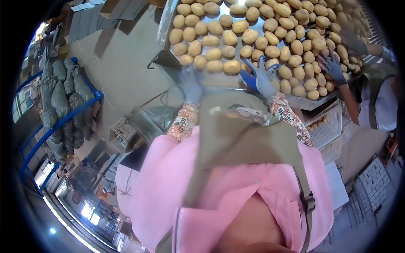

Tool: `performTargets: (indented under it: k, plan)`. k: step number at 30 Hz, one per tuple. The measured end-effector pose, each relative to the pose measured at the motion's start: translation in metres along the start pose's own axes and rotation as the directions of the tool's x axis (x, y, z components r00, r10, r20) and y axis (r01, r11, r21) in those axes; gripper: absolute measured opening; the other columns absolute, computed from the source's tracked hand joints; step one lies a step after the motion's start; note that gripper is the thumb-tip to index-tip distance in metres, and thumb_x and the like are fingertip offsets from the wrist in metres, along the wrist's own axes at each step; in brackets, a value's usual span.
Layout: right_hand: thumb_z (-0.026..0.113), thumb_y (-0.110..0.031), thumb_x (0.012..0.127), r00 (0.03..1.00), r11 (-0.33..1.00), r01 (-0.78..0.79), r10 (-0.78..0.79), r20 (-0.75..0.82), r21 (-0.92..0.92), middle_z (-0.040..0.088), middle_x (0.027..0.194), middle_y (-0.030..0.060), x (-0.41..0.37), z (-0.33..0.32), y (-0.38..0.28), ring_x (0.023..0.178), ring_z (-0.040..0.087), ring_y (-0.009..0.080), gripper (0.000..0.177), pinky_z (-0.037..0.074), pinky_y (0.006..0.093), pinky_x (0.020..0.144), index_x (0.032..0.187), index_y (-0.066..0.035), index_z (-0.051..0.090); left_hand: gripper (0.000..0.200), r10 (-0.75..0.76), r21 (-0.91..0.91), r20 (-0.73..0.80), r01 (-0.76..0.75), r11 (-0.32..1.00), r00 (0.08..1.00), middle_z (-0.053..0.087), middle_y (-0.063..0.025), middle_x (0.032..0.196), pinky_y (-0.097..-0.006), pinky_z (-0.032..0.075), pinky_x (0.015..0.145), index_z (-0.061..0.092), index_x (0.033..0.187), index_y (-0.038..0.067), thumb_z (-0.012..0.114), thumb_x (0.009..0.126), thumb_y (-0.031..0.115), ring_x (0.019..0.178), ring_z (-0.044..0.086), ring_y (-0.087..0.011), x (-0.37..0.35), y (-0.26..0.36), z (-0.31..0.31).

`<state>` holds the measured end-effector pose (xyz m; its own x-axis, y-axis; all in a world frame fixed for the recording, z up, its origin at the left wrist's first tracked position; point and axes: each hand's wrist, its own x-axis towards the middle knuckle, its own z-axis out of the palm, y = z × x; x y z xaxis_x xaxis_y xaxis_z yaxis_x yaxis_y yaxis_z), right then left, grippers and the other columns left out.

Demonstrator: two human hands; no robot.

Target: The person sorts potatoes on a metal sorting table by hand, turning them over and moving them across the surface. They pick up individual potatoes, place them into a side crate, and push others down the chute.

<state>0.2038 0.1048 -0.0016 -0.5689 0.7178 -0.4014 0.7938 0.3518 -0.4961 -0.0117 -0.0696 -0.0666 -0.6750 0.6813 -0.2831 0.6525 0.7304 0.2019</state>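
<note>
Pink shirt point(164, 181) sits nearest my view. My left hand point(192, 86), blurred, looks open at the table's point(310, 103) near edge; my right hand point(265, 82) spreads open beside potatoes point(230, 38) lying on it. Gripping one calls for curled fingers.

Silvery grey on the bench point(313, 103); tan to yellow on the potatoes point(230, 38) over it. At its near edge, grey and blue on the right glove point(265, 82), pale blue-grey on the left glove point(192, 87), multicoloured floral print on the sleeves point(287, 113). Below it, olive on the apron point(249, 141), pink on the shirt point(164, 181). Left of it, blue on the rack point(99, 95).
</note>
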Motion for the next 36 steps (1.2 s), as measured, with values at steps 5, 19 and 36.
performTargets:
  k: [5,19,36]
  plan:
    - [0.053,-0.022,0.095,0.975,0.751,0.221,-0.193,-0.115,0.622,0.048,0.137,0.0173,0.001,-0.023,0.004,0.132,0.041,0.029,0.04,0.032,0.0361,0.109,0.132,-0.005,0.051,0.05,0.125,-0.285,-0.412,-0.258,0.923,0.902,0.039,-0.0234,0.141,-0.0491,0.031,0.108,0.048,0.137,0.011,0.056,0.088,0.018,0.127,0.039,-0.0434,0.02,-0.011,-0.025]
    - [0.059,-0.019,0.091,0.989,0.68,-0.081,0.147,-0.028,0.728,0.05,0.133,0.0168,-0.01,0.031,0.018,0.12,0.051,0.0271,0.042,0.04,0.0352,0.103,0.131,-0.008,0.051,0.065,0.532,0.183,0.027,-0.528,0.829,0.846,0.015,-0.0187,0.156,-0.0692,0.004,0.108,0.033,0.147,0.022,0.049,0.091,0.051,0.141,0.015,-0.0466,0.067,0.076,-0.006]
    - [0.058,-0.052,0.083,0.927,0.928,-0.245,0.14,0.347,0.281,0.036,0.136,0.0366,-0.009,0.005,-0.018,0.125,0.031,0.0558,0.063,0.024,0.0576,0.105,0.139,-0.026,0.045,0.065,0.441,0.023,-0.385,-0.47,0.883,0.81,0.029,-0.0207,0.15,-0.0573,0.02,0.11,0.037,0.144,0.011,0.058,0.089,0.038,0.138,0.023,-0.045,0.082,0.023,-0.051]
